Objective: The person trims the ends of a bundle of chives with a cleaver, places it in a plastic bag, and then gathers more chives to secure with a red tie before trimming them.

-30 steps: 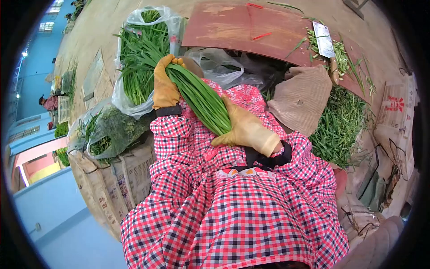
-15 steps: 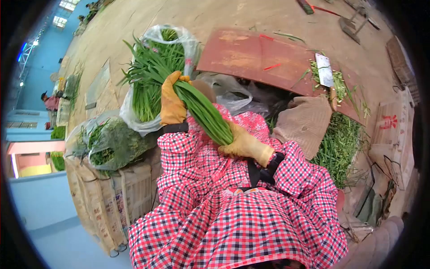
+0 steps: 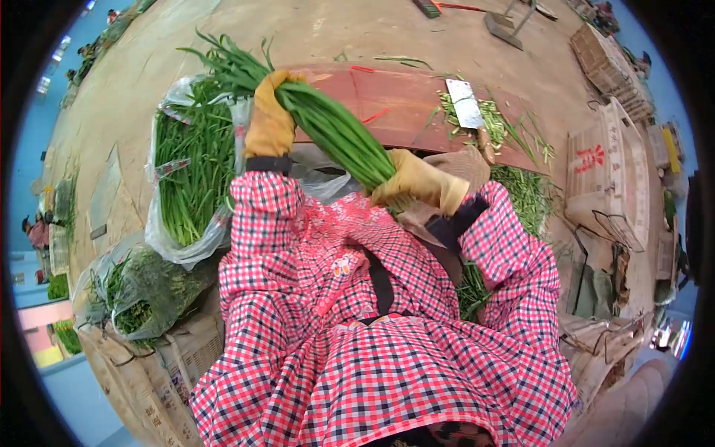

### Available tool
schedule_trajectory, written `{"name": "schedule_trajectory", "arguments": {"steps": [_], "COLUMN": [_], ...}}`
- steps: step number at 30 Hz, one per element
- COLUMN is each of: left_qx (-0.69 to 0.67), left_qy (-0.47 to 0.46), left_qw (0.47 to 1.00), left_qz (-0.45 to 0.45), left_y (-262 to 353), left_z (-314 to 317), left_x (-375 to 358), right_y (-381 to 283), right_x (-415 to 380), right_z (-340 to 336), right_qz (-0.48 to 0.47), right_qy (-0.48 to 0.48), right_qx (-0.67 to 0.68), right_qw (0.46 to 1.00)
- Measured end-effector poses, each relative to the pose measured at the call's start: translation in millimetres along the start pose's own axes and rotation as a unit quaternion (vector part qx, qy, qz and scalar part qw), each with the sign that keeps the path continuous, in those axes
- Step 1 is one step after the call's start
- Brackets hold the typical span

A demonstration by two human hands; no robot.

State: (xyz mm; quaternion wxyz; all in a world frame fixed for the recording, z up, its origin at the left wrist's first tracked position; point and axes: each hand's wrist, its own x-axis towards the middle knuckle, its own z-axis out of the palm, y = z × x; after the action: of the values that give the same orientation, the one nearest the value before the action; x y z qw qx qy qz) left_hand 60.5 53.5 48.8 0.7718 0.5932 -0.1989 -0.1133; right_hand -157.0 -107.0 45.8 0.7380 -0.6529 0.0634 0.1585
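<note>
A thick bunch of chives (image 3: 339,134), long and green, lies slantwise in front of my chest. My left hand (image 3: 269,115), in an orange-yellow work glove, is wrapped round it near the leafy end, which fans out to the upper left. The cut end sits in the grip of my right hand (image 3: 421,181), gloved in paler yellow. Left of my left hand stands a clear plastic bag (image 3: 167,216) filled with more chives (image 3: 190,164). Beyond my hands is a red board (image 3: 395,97), where a cleaver (image 3: 465,104) rests among chopped stalk ends.
Trimmings (image 3: 525,197) are heaped at the right, below the board. A second plastic bag of greens (image 3: 160,290) sits on a crate at the left. White plastic crates (image 3: 607,167) stand on the right, and a dustpan (image 3: 504,30) lies on the floor at the back.
My hands and the bunch have moved away from my lap, toward the board. The view has turned to the right, so the board and bag appear farther left.
</note>
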Motion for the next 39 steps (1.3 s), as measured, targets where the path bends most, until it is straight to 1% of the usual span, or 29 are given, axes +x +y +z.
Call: {"name": "schedule_trajectory", "arguments": {"steps": [1,3,5,8,9,11,12,13,14,15,16,17,18,19,20,21,22,23,24,25,27,28,29,31,32,33,36,38,39], "left_qx": [0.085,0.036,-0.125,-0.273,-0.281,-0.285,-0.287,-0.328,-0.335,-0.340,-0.343,-0.280,-0.216,-0.287,-0.356,-0.280,-0.171,-0.062,0.049,0.101,0.219,0.270,0.320,0.425,0.475,0.522,0.560,0.548,0.542], "left_qy": [-0.025,-0.099,-0.185,-0.122,-0.150,-0.176,-0.191,-0.123,-0.103,-0.083,-0.056,-0.076,-0.091,-0.095,-0.099,-0.102,-0.062,-0.013,0.034,0.051,-0.069,-0.112,-0.153,-0.144,-0.160,-0.177,-0.229,-0.209,-0.198], "left_qw": [0.995,0.994,0.963,0.928,0.923,0.916,0.913,0.916,0.925,0.932,0.936,0.957,0.972,0.952,0.923,0.951,0.982,0.998,0.998,0.992,0.971,0.953,0.929,0.867,0.845,0.820,0.792,0.797,0.800], "left_qz": [0.052,-0.023,-0.149,-0.222,-0.216,-0.220,-0.220,-0.196,-0.146,-0.094,-0.046,-0.014,0.021,-0.046,-0.111,-0.082,-0.048,-0.029,-0.009,0.057,0.065,0.083,0.101,0.215,0.187,0.157,0.079,0.143,0.163], "left_y": [-1,-10,-3,-11,-14,-9,-3,7,19,34,42,32,21,32,39,32,40,41,41,0,-3,-22,-51,-99,-119,-132,-133,-172,-180], "left_z": [10,15,26,54,58,65,72,82,86,86,79,63,48,41,33,20,19,23,24,15,34,47,59,80,88,93,104,96,92], "left_x": [10,52,67,77,82,94,101,106,111,114,120,138,156,159,160,156,134,116,108,126,78,60,43,10,5,2,-4,-6,-9], "right_y": [-7,-16,-23,-27,-30,-58,-70,-77,-89,-88,-102,-104,-102,-110,-129,-130,-161,-179,-187,-198,-225,-241,-250,-267,-276,-287,-277,-253,-238], "right_x": [-4,-13,-22,-37,-44,-62,-71,-81,-105,-120,-137,-152,-168,-182,-192,-206,-208,-204,-204,-206,-193,-183,-175,-151,-138,-120,-79,-34,-10], "right_z": [-14,-23,-27,-30,-30,-34,-39,-47,-45,-65,-66,-86,-116,-133,-132,-162,-119,-112,-127,-156,-174,-171,-170,-155,-143,-129,-142,-128,-126], "right_qz": [0.048,0.040,0.033,0.040,0.033,0.076,0.096,0.074,-0.047,-0.030,-0.003,0.038,0.007,0.001,0.079,0.079,0.099,0.153,0.145,0.137,0.142,0.156,0.125,0.063,0.031,0.076,-0.042,-0.122,-0.116], "right_qy": [-0.039,-0.039,-0.025,0.000,0.046,0.128,0.169,0.210,0.296,0.337,0.379,0.392,0.409,0.435,0.450,0.416,0.443,0.470,0.446,0.423,0.399,0.399,0.414,0.419,0.423,0.426,0.415,0.384,0.369], "right_qx": [-0.037,0.068,0.173,0.154,0.128,-0.118,-0.240,-0.296,-0.398,-0.473,-0.567,-0.600,-0.609,-0.601,-0.568,-0.587,-0.572,-0.639,-0.658,-0.676,-0.695,-0.697,-0.710,-0.714,-0.714,-0.644,-0.509,-0.493,-0.443], "right_qw": [0.997,0.996,0.984,0.987,0.990,0.982,0.951,0.929,0.867,0.814,0.731,0.697,0.679,0.671,0.684,0.690,0.683,0.589,0.589,0.588,0.581,0.575,0.557,0.558,0.557,0.631,0.752,0.771,0.809]}}
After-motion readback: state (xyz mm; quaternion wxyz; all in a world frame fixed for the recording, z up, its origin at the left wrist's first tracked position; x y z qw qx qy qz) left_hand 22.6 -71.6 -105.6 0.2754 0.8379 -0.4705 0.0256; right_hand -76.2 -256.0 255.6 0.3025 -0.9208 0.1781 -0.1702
